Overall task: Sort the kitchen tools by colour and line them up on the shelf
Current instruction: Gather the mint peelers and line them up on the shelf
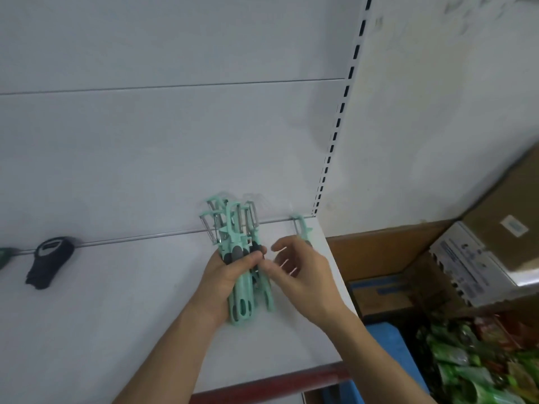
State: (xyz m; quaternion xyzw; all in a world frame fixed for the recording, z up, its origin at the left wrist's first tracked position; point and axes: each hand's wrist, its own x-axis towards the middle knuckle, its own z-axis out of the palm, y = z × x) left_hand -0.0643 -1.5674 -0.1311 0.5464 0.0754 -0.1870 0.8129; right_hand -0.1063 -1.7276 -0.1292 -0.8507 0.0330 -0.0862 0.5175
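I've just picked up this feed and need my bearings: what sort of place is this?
Probably a shop or its stockroom: a white display shelf with a slotted upright, cardboard boxes beside it, and green packets of goods lower right. The left hand holds mint-green peelers.

- Your left hand (230,277) gripped a bundle of peelers (240,295), thumb curled across the handles, forearm reaching up from lower centre.
- Your right hand (303,275) hovered just beside it, fingers loosely curled and spread, thumb close to the bundle.
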